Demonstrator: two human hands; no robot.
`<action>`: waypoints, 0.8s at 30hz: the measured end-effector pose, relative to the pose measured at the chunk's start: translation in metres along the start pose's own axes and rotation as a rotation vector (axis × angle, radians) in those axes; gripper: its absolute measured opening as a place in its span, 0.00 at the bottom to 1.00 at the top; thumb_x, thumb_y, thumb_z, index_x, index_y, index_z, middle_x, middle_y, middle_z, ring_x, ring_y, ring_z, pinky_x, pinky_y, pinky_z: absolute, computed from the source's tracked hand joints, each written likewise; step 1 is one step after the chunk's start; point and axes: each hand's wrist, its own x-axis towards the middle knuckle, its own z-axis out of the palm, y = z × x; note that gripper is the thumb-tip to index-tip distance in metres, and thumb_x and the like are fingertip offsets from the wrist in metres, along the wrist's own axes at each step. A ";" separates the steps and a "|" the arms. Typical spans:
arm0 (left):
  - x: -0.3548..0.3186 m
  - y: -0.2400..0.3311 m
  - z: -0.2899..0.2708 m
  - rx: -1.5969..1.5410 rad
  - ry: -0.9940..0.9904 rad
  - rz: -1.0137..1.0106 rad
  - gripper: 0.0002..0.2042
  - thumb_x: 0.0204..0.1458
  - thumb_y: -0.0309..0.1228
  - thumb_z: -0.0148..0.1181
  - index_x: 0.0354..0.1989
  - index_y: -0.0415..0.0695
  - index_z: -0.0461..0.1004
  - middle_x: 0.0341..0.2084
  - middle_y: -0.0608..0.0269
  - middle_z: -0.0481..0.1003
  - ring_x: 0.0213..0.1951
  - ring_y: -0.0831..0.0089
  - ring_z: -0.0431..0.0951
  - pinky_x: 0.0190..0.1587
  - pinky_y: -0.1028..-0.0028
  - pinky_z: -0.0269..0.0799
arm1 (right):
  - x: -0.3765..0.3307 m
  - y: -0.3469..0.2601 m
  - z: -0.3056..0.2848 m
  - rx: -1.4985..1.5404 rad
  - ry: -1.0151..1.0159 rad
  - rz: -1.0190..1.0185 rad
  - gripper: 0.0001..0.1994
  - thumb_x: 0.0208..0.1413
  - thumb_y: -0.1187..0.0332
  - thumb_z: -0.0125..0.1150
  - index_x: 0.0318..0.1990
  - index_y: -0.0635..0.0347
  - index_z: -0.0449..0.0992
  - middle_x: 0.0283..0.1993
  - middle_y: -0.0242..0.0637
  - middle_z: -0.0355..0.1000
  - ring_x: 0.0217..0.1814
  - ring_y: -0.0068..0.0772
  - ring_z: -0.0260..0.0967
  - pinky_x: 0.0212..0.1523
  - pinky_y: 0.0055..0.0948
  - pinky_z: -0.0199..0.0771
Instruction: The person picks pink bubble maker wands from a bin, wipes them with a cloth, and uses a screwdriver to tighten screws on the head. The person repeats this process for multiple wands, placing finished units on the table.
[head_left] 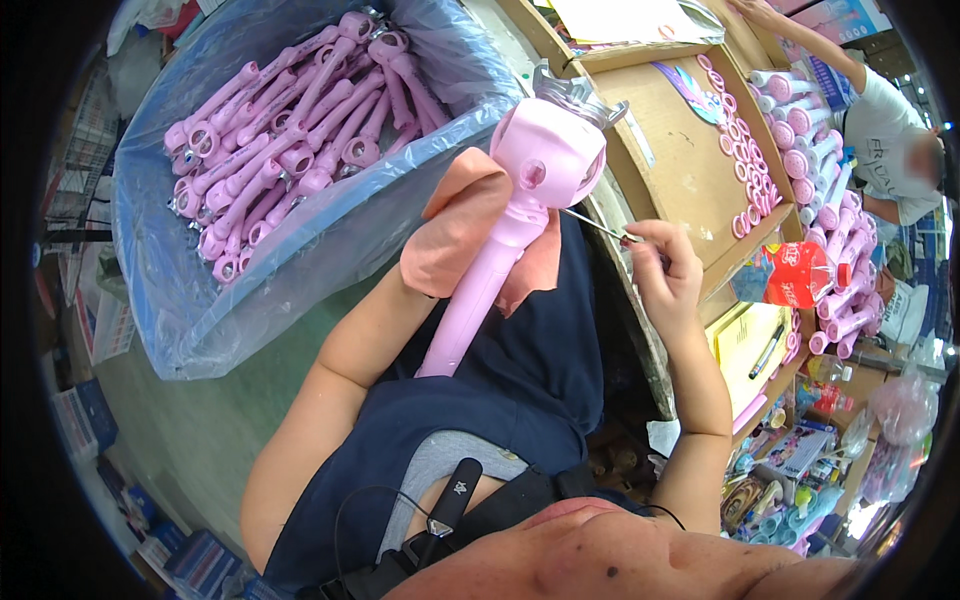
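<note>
In front of my body is a pink plastic housing (475, 285) with a long handle and a round, hollow head. A toothed metal-coloured piece (580, 95) sits at the top of the head. My left hand (410, 292) grips the housing's neck through an orange cloth (455, 235), which hides the fingers. Pinched in my right hand (663, 258) is a thin metal rod tool (597, 224), its far end reaching the underside of the head. Whether the tip enters a hole there, I cannot tell.
A blue-lined bin (240, 315) on the left holds several similar pink housings (290, 130). On the right, a cardboard tray (650, 100) carries pink rings (740, 150). Beyond are a red-labelled bottle (800, 275), stacked pink parts (850, 290), yellow paper with a pen (767, 350), and another person (885, 120).
</note>
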 end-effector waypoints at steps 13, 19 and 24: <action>0.034 0.035 0.021 0.477 -0.169 0.529 0.08 0.56 0.30 0.52 0.25 0.44 0.71 0.17 0.69 0.71 0.21 0.78 0.69 0.25 0.79 0.64 | -0.001 0.009 0.001 -0.023 0.145 -0.185 0.12 0.62 0.74 0.54 0.52 0.63 0.67 0.33 0.31 0.66 0.31 0.19 0.61 0.34 0.19 0.63; 0.039 0.021 0.043 -0.390 -0.270 -0.164 0.23 0.60 0.47 0.50 0.44 0.33 0.67 0.26 0.56 0.73 0.25 0.72 0.72 0.27 0.77 0.69 | 0.000 0.001 -0.017 -0.143 0.143 -0.102 0.11 0.62 0.75 0.55 0.51 0.63 0.69 0.30 0.29 0.67 0.29 0.16 0.61 0.32 0.19 0.63; 0.044 -0.004 0.044 0.469 -0.274 0.551 0.18 0.60 0.42 0.51 0.38 0.35 0.67 0.29 0.62 0.71 0.32 0.78 0.72 0.34 0.82 0.71 | -0.009 -0.001 -0.035 -0.537 -0.045 0.000 0.10 0.59 0.75 0.56 0.48 0.61 0.73 0.36 0.43 0.70 0.37 0.37 0.71 0.38 0.29 0.70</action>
